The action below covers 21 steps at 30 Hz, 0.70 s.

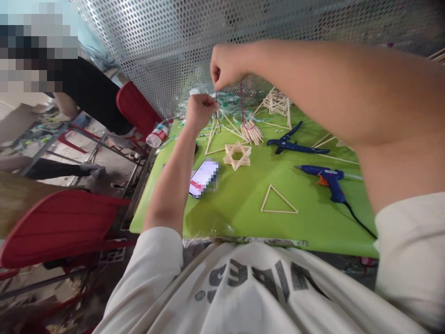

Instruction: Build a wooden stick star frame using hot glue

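Note:
My left hand (pixel 200 111) pinches a dark red string (pixel 219 121), whose short end dangles below the fingertips. Above it, my right hand (pixel 227 67) is closed on the same string, and a stretch runs between the two hands. Another length hangs from under my right hand down to a bundle of short wooden sticks (pixel 251 133). Just in front of the bundle lies a star made of stacked sticks (pixel 226 157). A large triangle of sticks (pixel 207 139) lies below my left hand. Nearer me is a small stick triangle (pixel 280 212).
On the green table (pixel 239 218) are a phone (pixel 203 178), a blue cutter tool (pixel 295 146), a blue glue gun (pixel 333 178) and more stick frames (pixel 278 103). A perforated metal panel (pixel 167 41) stands behind. Red chairs (pixel 62 222) and another person (pixel 90 93) are at left.

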{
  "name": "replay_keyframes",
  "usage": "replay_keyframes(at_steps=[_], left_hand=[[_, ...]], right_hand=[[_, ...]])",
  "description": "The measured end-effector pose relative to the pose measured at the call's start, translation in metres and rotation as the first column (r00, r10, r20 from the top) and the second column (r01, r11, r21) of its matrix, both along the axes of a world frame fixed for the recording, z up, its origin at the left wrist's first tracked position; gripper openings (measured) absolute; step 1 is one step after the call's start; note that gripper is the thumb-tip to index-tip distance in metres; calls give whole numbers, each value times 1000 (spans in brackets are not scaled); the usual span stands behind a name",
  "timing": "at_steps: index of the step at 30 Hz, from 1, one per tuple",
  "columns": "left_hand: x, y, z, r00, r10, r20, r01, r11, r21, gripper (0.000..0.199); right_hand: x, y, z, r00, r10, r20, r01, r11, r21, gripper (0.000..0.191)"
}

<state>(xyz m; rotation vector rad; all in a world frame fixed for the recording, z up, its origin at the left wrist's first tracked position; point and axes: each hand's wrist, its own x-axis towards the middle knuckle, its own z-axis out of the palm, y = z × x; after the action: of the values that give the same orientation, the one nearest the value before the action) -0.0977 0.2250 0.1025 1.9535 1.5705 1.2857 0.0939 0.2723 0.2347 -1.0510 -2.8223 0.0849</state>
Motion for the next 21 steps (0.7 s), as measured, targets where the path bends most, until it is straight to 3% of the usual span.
replay_keyframes(at_steps=[5,10,13,17,19,21], left_hand=[[3,-2,3,999,-9,50,12,999,-44,13],[-1,-9,17,945,-162,283,182,982,-44,12],[-10,-4,27,907,-236,349,242,970,28,40],[-21,13,42,908,-297,295,289,955,72,87],[-23,13,51,906,-337,255,319,941,111,91],[-22,3,59,889,-413,196,367,901,234,85]], right_hand=[[-3,-5,6,1000,12,13,-13,1000,24,11],[2,-27,15,1000,26,-11,-26,999,23,24],[8,-42,24,997,38,-62,-36,999,29,42],[16,-59,44,985,60,-159,-56,998,29,53],[21,-68,56,974,79,-212,-78,997,12,57],[28,-81,68,961,99,-259,-112,993,-36,60]])
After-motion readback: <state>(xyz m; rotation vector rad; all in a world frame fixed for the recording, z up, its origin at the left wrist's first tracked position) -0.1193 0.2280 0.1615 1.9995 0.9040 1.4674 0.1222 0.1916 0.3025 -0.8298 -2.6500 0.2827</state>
